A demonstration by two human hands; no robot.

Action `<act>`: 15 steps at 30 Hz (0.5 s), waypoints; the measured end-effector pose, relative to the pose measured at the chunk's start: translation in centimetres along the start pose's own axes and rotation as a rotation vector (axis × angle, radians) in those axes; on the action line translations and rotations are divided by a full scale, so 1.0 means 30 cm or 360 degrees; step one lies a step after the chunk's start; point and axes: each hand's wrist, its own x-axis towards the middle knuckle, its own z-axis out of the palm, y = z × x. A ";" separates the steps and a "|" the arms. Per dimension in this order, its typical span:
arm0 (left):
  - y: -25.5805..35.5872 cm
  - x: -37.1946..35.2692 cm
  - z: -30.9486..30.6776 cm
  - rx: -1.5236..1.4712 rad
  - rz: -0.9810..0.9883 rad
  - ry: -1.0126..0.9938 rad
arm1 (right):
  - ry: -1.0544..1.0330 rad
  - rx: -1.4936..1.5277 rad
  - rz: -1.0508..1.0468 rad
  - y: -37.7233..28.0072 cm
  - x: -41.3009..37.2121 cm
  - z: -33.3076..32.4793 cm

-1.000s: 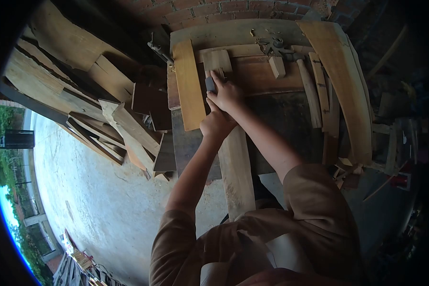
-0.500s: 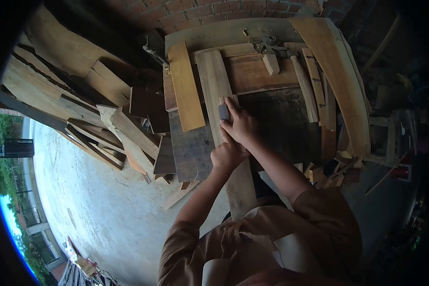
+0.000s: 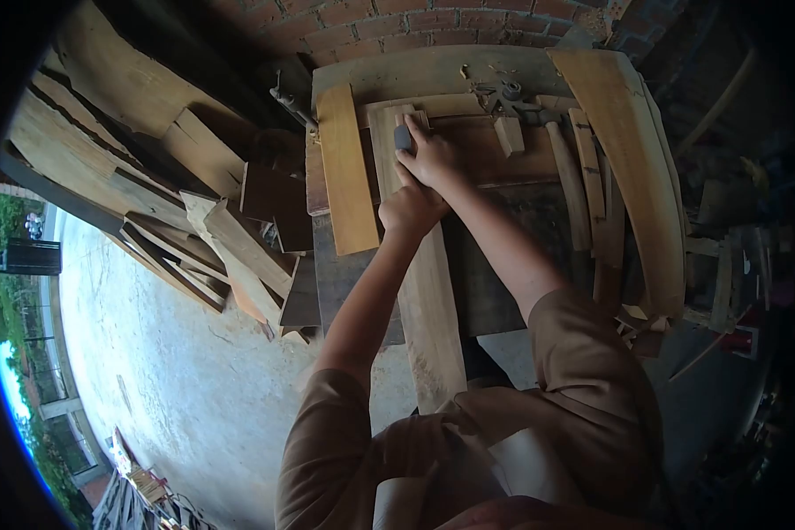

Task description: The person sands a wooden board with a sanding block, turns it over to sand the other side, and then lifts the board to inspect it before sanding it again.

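Observation:
A long pale board (image 3: 430,318) runs from my body up over the workbench. On its far part sits what looks like a wooden hand plane (image 3: 403,137), with a dark grey piece on top and pale wood at its front end. My right hand (image 3: 433,161) grips the plane, one finger stretched forward along it. Just behind, my left hand (image 3: 406,210) is closed round its rear part, touching the right hand. Most of the plane's body is hidden under both hands.
A yellowish board (image 3: 349,177) lies left of the long one on the dark workbench (image 3: 495,256). Metal clamp-like hardware (image 3: 506,97), a small wood block (image 3: 509,137) and a mallet-like tool (image 3: 568,177) lie right. Stacked planks (image 3: 124,168) lean at the left.
Both hands and the plane have moved forward along the board, away from my body, and my arms are more stretched. The view has shifted slightly.

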 end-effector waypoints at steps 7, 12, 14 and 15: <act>-0.148 -0.869 0.378 -0.0204 0.0030 -0.0100 | 0.0122 -0.0001 -0.0199 0.020 -0.951 0.181; -0.161 -0.971 0.395 -0.0256 0.0051 -0.0186 | 0.0011 0.0011 -0.0124 0.016 -1.050 0.152; -0.160 -0.864 0.353 -0.0170 0.0096 -0.0115 | 0.0102 0.0047 -0.0177 0.016 -0.944 0.159; -0.149 -0.786 0.334 -0.0137 0.0119 -0.0076 | 0.0120 0.0045 -0.0193 0.011 -0.856 0.150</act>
